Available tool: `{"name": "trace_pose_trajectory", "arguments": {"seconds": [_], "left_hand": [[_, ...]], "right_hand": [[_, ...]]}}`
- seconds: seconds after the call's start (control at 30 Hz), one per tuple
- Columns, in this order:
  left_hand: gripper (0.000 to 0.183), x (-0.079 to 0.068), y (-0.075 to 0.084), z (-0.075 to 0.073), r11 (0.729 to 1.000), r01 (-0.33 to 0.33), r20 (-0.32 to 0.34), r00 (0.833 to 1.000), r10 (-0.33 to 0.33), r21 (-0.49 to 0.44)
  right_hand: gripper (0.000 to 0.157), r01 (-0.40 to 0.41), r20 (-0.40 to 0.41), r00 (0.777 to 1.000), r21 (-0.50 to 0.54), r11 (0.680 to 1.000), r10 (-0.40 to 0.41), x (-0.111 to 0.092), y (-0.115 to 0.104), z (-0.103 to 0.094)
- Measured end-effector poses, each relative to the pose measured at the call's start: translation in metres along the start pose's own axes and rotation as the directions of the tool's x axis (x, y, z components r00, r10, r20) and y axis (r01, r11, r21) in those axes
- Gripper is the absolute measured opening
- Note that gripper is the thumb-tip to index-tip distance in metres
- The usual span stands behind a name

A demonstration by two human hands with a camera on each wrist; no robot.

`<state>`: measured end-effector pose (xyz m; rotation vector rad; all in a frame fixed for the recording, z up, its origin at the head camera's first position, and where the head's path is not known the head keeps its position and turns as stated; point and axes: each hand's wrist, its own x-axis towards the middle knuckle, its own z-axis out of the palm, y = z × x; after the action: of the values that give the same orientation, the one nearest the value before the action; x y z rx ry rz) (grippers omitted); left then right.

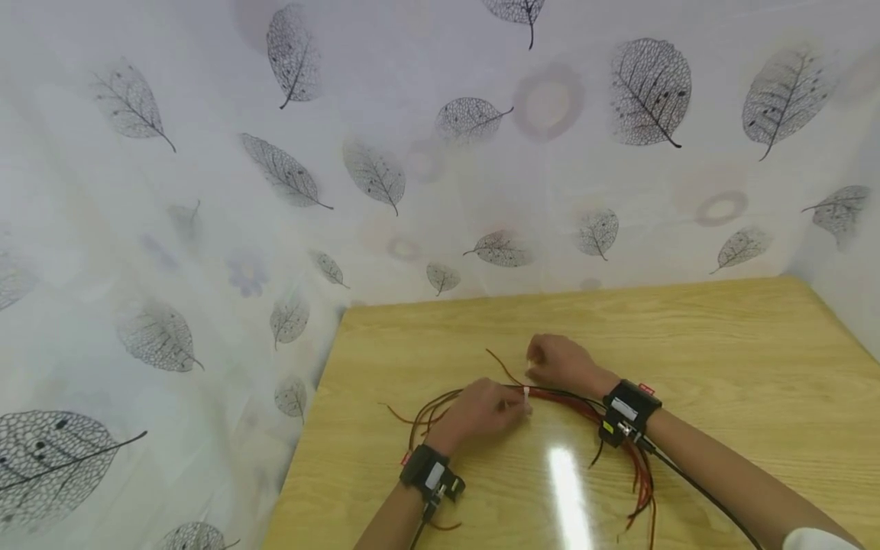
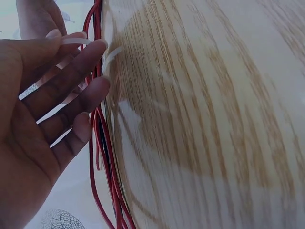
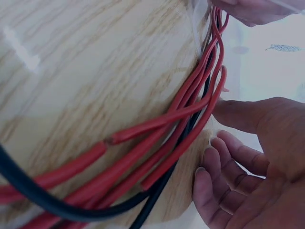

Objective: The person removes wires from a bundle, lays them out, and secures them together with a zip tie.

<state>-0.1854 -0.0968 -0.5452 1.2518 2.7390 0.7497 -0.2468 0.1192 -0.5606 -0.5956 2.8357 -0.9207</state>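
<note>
A bundle of red and black wires (image 1: 564,399) lies in an arc across the table, with a white cable tie (image 1: 526,393) standing up at its middle. My left hand (image 1: 484,412) is at the bundle and pinches the cable tie (image 2: 76,41) near thumb and index finger; the other fingers are spread loosely beside the wires. Just behind the bundle is my right hand (image 1: 564,363), its fingers loosely bent. In the right wrist view its thumb reaches up to the red wires (image 3: 190,109), the tip partly hidden, and no held thing shows between its fingers.
The wood-grain table (image 1: 722,351) meets a pale leaf-patterned sheet (image 1: 426,198) at the back and left. Loose wire ends (image 1: 642,489) fan out at the right front. Both wrists carry black strapped cameras with cables; the right cable (image 1: 701,489) trails along the forearm.
</note>
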Motion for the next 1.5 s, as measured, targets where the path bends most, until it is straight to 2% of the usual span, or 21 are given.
{"name": "trace_pose_trajectory", "arguments": {"seconds": [0.13,0.27,0.43,0.6,0.77,0.9,1.07,1.3,1.5], "left_hand": [[0.020,0.004,-0.003,0.002,0.999,0.048,0.001,0.999,-0.048,-0.007],[0.024,0.010,-0.007,0.003,0.998,0.066,-0.019,0.998,-0.067,-0.020],[0.025,0.014,-0.009,0.001,0.984,0.152,-0.027,0.988,-0.155,-0.092],[0.012,0.018,-0.007,-0.004,0.971,0.185,-0.079,0.977,-0.198,-0.148],[0.017,0.019,-0.007,-0.004,0.969,0.197,-0.100,0.972,-0.214,-0.151],[0.023,0.019,-0.008,-0.002,0.967,0.189,-0.085,0.975,-0.206,-0.172],[0.029,0.020,-0.008,0.002,0.952,0.202,-0.061,0.973,-0.221,-0.231],[0.029,0.020,-0.005,0.002,0.929,0.224,-0.034,0.969,-0.245,-0.295],[0.031,0.022,-0.006,0.004,0.928,0.244,-0.024,0.965,-0.261,-0.282]], "right_hand": [[0.017,0.048,-0.027,0.999,0.117,0.992,-0.045,-0.001,-0.001,-0.003],[0.015,0.094,-0.054,0.995,0.243,0.966,-0.083,-0.003,-0.005,-0.006],[0.018,0.147,-0.095,0.988,0.291,0.945,-0.124,-0.006,-0.012,-0.008],[0.012,0.191,-0.130,0.978,0.264,0.945,-0.161,-0.009,-0.015,-0.009],[0.008,0.228,-0.172,0.967,0.262,0.938,-0.187,-0.013,-0.015,-0.009],[0.006,0.260,-0.191,0.958,0.267,0.928,-0.213,-0.016,-0.014,-0.008],[0.009,0.288,-0.217,0.947,0.251,0.924,-0.236,-0.016,-0.011,-0.006],[0.008,0.313,-0.240,0.936,0.236,0.920,-0.257,-0.018,-0.011,-0.005],[0.012,0.352,-0.264,0.919,0.209,0.912,-0.295,-0.022,-0.012,-0.004]]}}
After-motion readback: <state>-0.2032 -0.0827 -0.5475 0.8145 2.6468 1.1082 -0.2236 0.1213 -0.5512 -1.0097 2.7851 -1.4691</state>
